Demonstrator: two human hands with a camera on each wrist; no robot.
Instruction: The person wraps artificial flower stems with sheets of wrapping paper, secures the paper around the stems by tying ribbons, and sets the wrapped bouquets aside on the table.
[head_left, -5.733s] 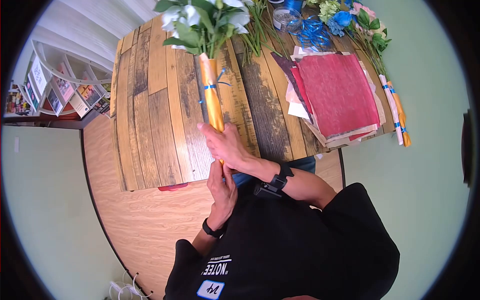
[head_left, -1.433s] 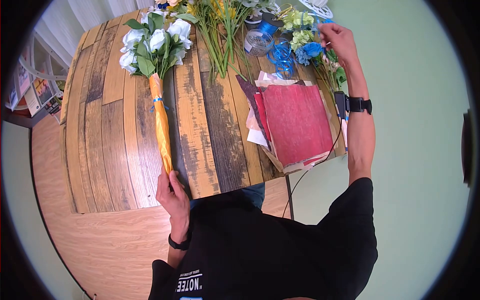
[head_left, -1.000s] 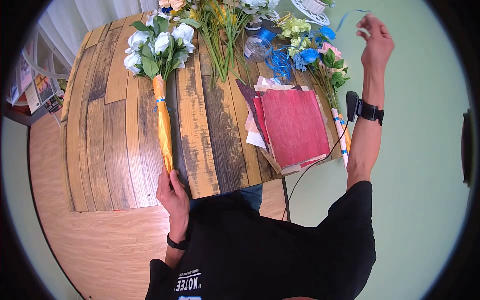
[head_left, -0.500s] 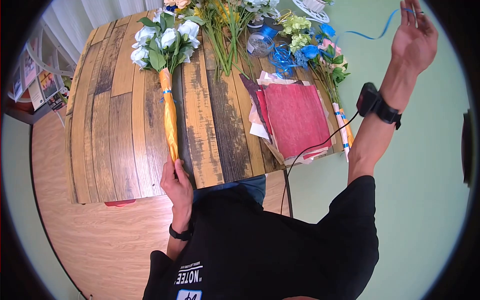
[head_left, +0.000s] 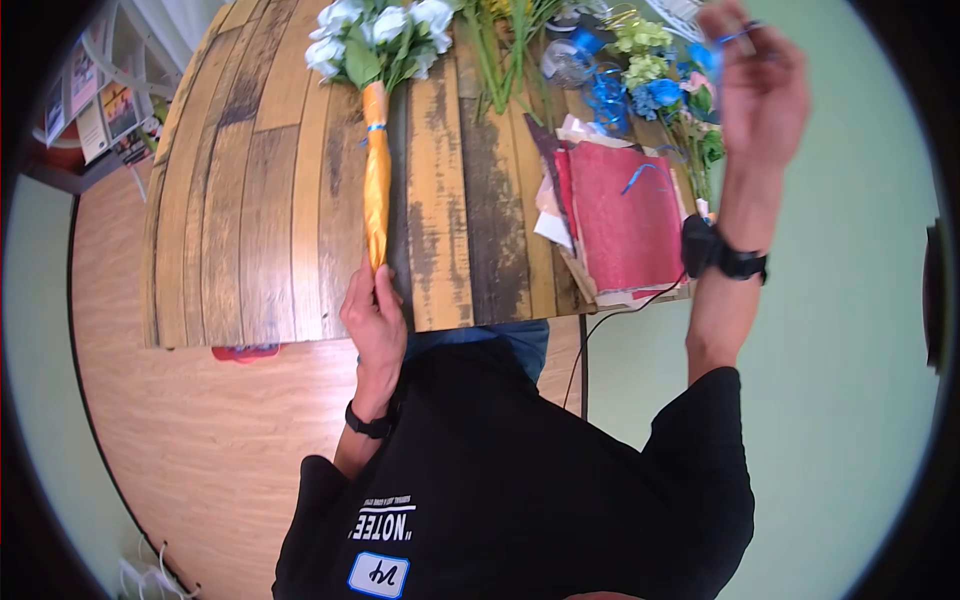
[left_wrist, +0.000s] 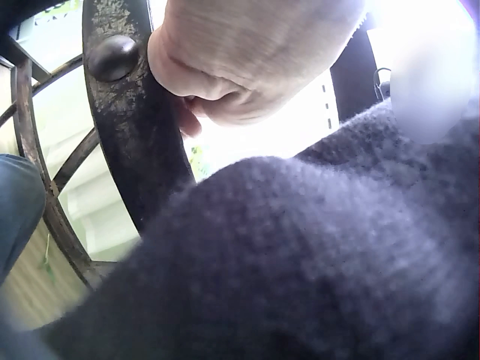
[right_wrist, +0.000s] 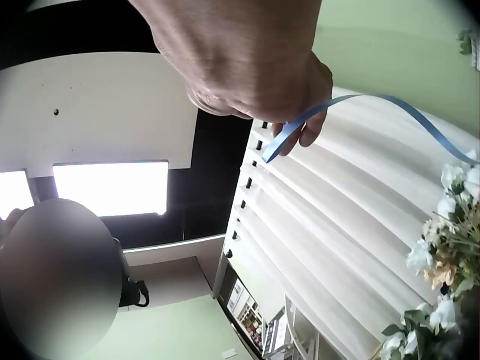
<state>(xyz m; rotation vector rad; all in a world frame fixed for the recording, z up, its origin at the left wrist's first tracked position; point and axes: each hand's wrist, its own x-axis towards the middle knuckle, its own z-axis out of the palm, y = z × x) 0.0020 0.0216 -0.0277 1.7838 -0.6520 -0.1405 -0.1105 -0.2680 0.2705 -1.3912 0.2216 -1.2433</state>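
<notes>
My left hand (head_left: 375,318) grips the lower end of a long orange-gold paper wrap (head_left: 376,190) at the table's front edge. White roses (head_left: 392,25) with green leaves fill its top, and a thin blue tie circles it. In the left wrist view the left hand (left_wrist: 247,60) shows only in part. My right hand (head_left: 765,100) is raised at the upper right, blurred. Between its fingertips it pinches a blue ribbon (right_wrist: 409,112), which curves away toward the flowers in the right wrist view. A loose strand of ribbon overlaps the red paper in the head view.
A stack of red wrapping paper (head_left: 630,220) lies at the table's right. Behind it are a clear jar (head_left: 567,66), a ribbon spool (head_left: 587,40) and blue and green flowers (head_left: 655,95). Loose green stems (head_left: 505,60) lie at the back. A cable hangs from the right wrist.
Earlier both hands held the wrapped bouquet. The right hand then went to the ribbon, drew it out to the right, and now has come back leftward; the left hand keeps its hold.
</notes>
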